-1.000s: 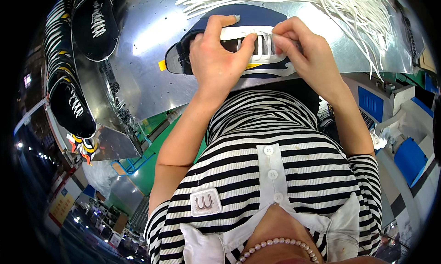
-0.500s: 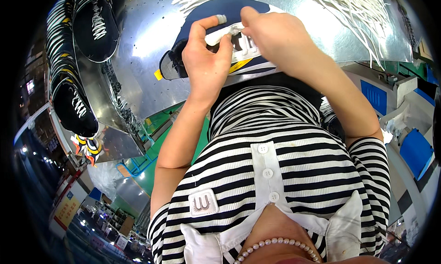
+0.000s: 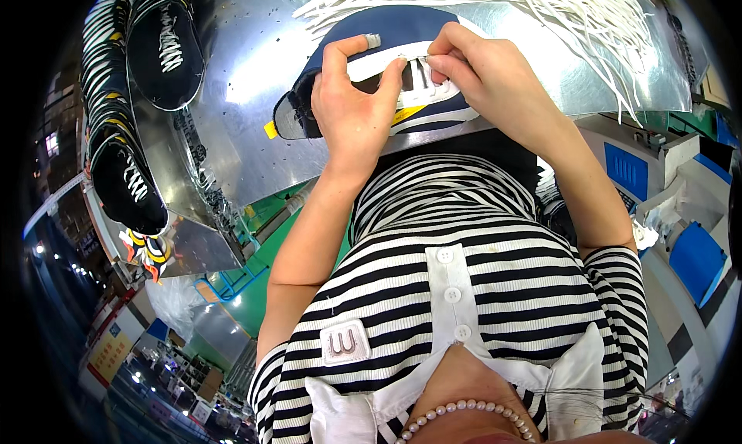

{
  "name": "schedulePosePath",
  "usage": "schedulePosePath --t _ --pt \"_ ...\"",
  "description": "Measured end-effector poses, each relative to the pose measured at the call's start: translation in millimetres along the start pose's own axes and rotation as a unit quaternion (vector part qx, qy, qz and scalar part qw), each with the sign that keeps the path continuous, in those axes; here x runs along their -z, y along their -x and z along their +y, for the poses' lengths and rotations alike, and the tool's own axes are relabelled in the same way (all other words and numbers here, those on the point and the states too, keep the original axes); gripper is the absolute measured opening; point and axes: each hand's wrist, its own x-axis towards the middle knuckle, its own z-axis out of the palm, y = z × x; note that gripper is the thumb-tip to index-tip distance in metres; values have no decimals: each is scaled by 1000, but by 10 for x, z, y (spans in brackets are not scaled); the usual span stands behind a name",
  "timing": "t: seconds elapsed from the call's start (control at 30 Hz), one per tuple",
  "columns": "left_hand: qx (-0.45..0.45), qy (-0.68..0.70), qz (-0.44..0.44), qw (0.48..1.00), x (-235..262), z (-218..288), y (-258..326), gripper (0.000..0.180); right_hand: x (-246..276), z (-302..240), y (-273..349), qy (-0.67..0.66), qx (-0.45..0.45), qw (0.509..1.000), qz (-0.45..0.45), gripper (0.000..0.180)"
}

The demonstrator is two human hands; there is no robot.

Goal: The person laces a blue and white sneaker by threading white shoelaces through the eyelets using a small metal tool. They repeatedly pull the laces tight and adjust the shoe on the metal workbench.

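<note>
Finished shoes, left: a row of dark shoes with white lacing [image 3: 143, 96] stands along the far left edge; two show plainly, the rest of the row is too crowded to count.
Work surface: one shiny metal table [image 3: 247, 81], bare at left centre.
Shoe in hand: one navy shoe upper [image 3: 410, 27] with a white eyelet panel lies on the table's near edge, directly in front of the person.
Loose laces: one heap of white laces [image 3: 572, 19] spreads across the table top, centre to right; too many to count.
Hands: two, both the person's own.
Change since half a second ago: the right hand has drawn back to the right of the eyelet panel, which it earlier covered; the left hand keeps its grip.
Left hand [image 3: 352, 108]: fingers curled around the upper's left side, thumb pressed on the white panel, forefinger raised over the navy top.
Right hand [image 3: 487, 77]: fingertips [image 3: 437, 61] closed in a pinch at the eyelets; whether a lace is between them cannot be told.
</note>
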Motion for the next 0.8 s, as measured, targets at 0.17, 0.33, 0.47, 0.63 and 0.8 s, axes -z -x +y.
schedulePosePath --t 0.17,0.33,0.47,0.63,0.8 --pt "-4 5 1 1000 -4 -10 -1 38 -21 23 -21 -10 9 1000 12 12" --pt "9 27 16 999 -8 -23 6 37 42 -32 -32 -98 -42 994 -16 11" --pt "0 11 10 1000 3 -18 -1 36 -5 -21 -68 -31 -14 999 -8 11" --pt "3 64 -24 998 28 -14 -25 29 -138 75 -217 59 104 993 21 17" --pt "22 7 -110 994 152 109 -19 30 -248 -10 -370 140 95 985 -20 22"
